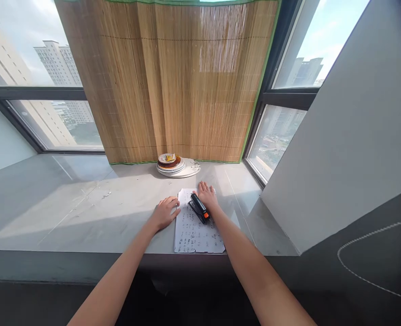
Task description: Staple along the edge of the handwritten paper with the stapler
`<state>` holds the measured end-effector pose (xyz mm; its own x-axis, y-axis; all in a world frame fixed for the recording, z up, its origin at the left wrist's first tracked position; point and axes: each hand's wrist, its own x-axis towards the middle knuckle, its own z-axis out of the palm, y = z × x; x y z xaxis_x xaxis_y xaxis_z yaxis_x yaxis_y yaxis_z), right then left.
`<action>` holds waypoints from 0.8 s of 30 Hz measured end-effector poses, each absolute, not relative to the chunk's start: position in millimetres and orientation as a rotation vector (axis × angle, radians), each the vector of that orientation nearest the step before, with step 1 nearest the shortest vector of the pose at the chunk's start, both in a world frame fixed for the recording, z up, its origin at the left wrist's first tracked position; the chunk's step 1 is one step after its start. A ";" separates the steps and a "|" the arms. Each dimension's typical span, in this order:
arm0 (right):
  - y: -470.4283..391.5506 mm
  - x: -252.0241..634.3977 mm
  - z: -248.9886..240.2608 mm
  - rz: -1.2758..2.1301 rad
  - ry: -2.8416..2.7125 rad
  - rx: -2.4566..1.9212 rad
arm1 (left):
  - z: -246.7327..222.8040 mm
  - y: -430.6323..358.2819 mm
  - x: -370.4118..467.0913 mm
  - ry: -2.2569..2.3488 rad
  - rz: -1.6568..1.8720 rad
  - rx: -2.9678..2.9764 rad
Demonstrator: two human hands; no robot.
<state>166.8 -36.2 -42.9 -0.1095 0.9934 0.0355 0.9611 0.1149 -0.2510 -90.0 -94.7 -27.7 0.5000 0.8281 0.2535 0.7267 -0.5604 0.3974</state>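
Note:
A black stapler (199,208) with an orange patch at its near end lies slantwise on sheets of paper (200,237) covered in handwriting. My right hand (207,195) rests flat over the paper's far right corner, fingers stretched forward. Its thumb side is close against the stapler's far end; whether they touch I cannot tell. To the left, my left hand (166,213) lies on the sill with its fingers apart and slightly bent, the tips at the paper's left edge. Nothing is in it.
Behind the paper, a stack of plates (190,170) stands on the pale stone windowsill (118,213). A bamboo blind (186,90) hangs down behind it. Small white scraps (107,195) lie to the left. A slanting white wall (339,136) bounds the right side.

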 end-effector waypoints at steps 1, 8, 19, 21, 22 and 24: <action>-36.7 164.6 -43.2 0.241 -2.199 -1.932 | -27.6 -94.7 -91.1 1.348 0.620 2.499; -35.0 135.7 -42.3 0.257 -2.206 -1.874 | -32.4 -87.7 -98.4 1.438 0.721 2.402; -60.6 149.8 -28.2 0.183 -1.921 -1.629 | -45.0 -80.5 -97.2 1.472 0.734 2.400; -74.4 161.1 -33.4 0.226 -2.062 -1.656 | -45.0 -80.5 -95.9 1.484 0.717 2.395; -80.5 165.7 -35.3 0.247 -2.119 -1.684 | -44.7 -80.7 -95.0 1.494 0.712 2.394; -89.1 172.7 -37.3 0.282 -2.179 -1.730 | -44.1 -80.9 -93.0 1.505 0.701 2.394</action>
<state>172.7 -89.1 -37.3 -0.1984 0.9698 0.1420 0.9016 0.2374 -0.3617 -93.0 -80.9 -44.1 0.3589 0.8924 0.2736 0.7836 -0.4473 0.4311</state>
